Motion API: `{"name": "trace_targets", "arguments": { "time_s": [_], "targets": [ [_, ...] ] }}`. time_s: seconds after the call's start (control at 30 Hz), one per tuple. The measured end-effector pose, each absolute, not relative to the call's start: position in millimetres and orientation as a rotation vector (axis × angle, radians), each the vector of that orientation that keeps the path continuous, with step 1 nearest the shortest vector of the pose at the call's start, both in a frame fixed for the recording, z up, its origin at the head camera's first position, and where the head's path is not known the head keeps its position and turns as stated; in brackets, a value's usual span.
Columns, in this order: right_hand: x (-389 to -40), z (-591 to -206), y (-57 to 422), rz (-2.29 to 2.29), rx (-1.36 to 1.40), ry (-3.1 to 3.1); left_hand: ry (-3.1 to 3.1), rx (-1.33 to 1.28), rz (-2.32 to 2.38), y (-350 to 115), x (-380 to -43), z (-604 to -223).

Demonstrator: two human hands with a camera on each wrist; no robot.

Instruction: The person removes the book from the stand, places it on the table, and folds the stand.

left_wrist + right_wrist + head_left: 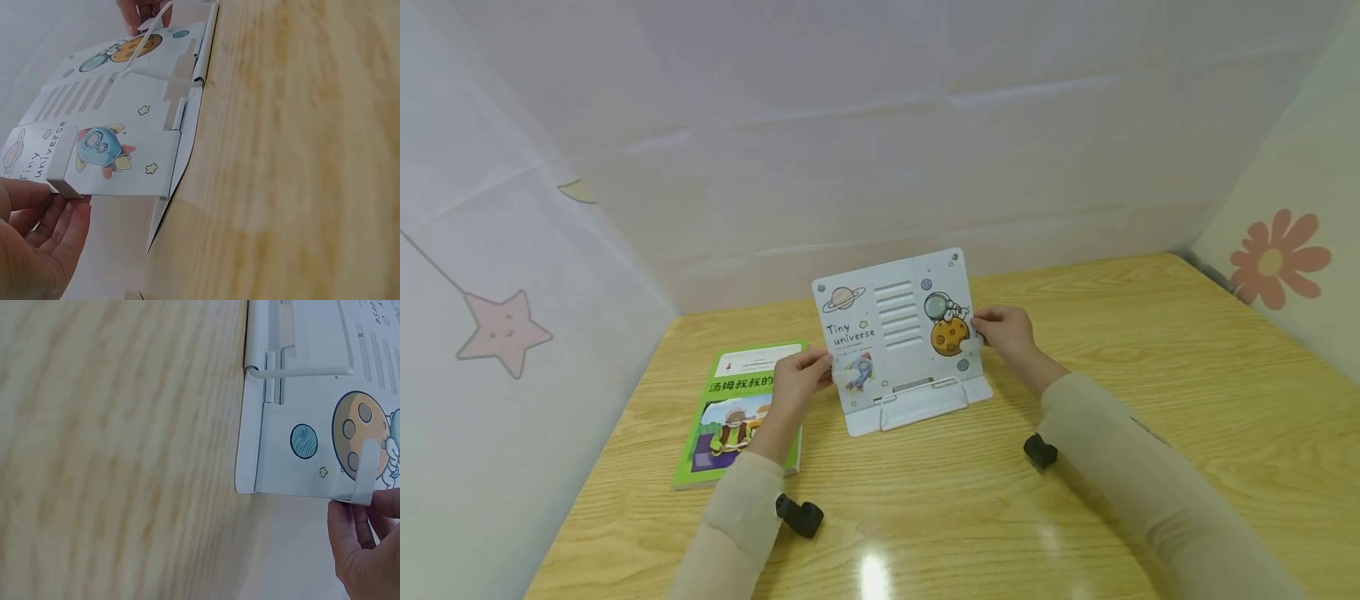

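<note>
On the wooden table [917, 500], a green book [730, 408] lies near the left edge; my left hand [800, 382] pinches the white book stand [917, 358], already unfolded, holding no book, short of the back edge; my right hand [1009, 332] pinches its other side.

White bookstand [901, 360] — "Tiny universe", smaller lines below illegible. Green book [737, 410] — cover title "汤姆叔叔的", remainder hidden.
</note>
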State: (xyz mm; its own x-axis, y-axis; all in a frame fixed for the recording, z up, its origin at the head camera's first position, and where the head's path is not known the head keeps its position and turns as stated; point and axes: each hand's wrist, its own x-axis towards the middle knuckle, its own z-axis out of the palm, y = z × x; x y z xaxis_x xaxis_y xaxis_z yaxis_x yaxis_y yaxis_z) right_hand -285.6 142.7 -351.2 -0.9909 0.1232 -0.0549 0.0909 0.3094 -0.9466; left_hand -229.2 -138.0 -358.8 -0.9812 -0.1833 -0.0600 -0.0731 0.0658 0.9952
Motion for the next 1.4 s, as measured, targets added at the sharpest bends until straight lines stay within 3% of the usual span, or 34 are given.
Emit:
{"name": "trace_targets", "arguments": {
  "time_s": [0.7, 1.4],
  "targets": [
    [-313.3, -356.8, 134.5, 1.632, -0.216, -2.616, -2.303, 0.196, -2.118, -139.9, -207.7, -355.1],
    [-312.1, -333.4, 120.9, 1.477, -0.157, -2.745, -2.373, -0.004, -2.218, -129.6, -183.8, -355.6]
  ]
}}
